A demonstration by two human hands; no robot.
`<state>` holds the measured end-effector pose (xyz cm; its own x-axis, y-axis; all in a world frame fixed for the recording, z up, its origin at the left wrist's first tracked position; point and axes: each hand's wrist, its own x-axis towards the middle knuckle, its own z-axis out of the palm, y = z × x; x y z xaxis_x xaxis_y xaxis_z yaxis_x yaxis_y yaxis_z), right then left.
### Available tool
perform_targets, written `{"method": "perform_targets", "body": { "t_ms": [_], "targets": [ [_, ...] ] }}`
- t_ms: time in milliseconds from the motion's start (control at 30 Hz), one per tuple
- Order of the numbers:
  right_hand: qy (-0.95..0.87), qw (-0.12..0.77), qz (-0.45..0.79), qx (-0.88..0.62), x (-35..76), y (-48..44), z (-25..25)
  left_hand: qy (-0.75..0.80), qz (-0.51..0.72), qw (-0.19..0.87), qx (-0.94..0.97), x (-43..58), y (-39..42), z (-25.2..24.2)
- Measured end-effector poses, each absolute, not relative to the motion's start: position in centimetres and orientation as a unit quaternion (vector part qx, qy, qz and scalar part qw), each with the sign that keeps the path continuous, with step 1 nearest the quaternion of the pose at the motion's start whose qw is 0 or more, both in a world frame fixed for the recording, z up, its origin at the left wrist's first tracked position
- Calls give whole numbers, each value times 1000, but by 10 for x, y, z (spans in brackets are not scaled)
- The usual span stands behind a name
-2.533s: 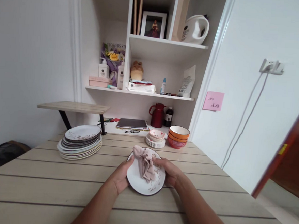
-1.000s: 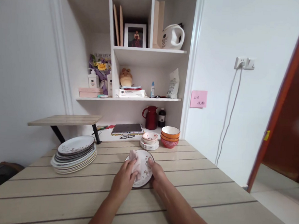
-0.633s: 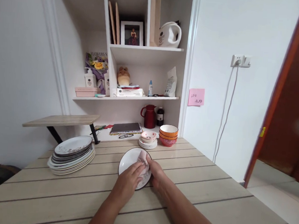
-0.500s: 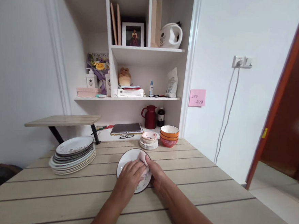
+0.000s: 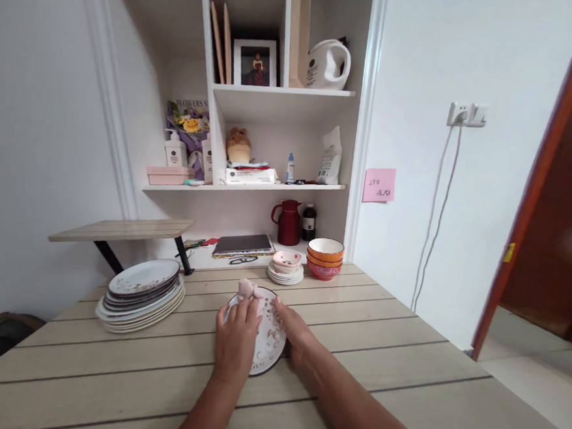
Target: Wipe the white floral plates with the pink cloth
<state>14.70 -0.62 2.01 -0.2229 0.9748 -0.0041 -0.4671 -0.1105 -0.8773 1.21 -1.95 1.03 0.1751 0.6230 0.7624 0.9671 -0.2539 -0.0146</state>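
Observation:
A white plate [image 5: 270,344] with a dark rim and a brown flower pattern lies on the wooden table [image 5: 379,352] in front of me. My left hand [image 5: 235,338] presses a pink cloth [image 5: 249,290] onto the plate's left half, fingers closed over it. The cloth bunches up at the plate's far rim. My right hand [image 5: 294,336] holds the plate's right edge, thumb on the rim.
A stack of large plates [image 5: 141,292] sits at the left. Small saucers with a pink dish [image 5: 286,267] and stacked orange bowls [image 5: 325,258] stand behind the plate. A low wooden riser [image 5: 123,228], a red jug [image 5: 290,222] and shelves stand beyond. An open door [image 5: 552,194] is at the right.
The cloth under my left hand has slid from the plate's right side to its left and far rim, uncovering the flower pattern. My right hand stays on the plate's edge.

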Motion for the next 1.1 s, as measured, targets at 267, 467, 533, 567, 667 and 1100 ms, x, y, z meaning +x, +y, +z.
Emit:
{"method": "perform_targets", "body": {
  "t_ms": [267,467,533,567,667,1100],
  "targets": [
    [-240,600,677,-352,149,12,13,-618,-247,205,-718,9,-22,9],
    [-206,572,722,-330,157,16,16,-567,-245,118,-777,11,-21,5],
    [-209,566,728,-325,158,15,18,-548,-257,104,-790,10,-21,5],
    [-211,565,731,-321,158,15,19,-533,-262,98,-798,10,-22,5],
    [-211,560,736,-315,158,14,19,-479,-275,87,-829,10,-24,6],
    [-302,539,738,-272,138,2,4,-413,-417,80,-806,12,-16,-3]
  ]
}}
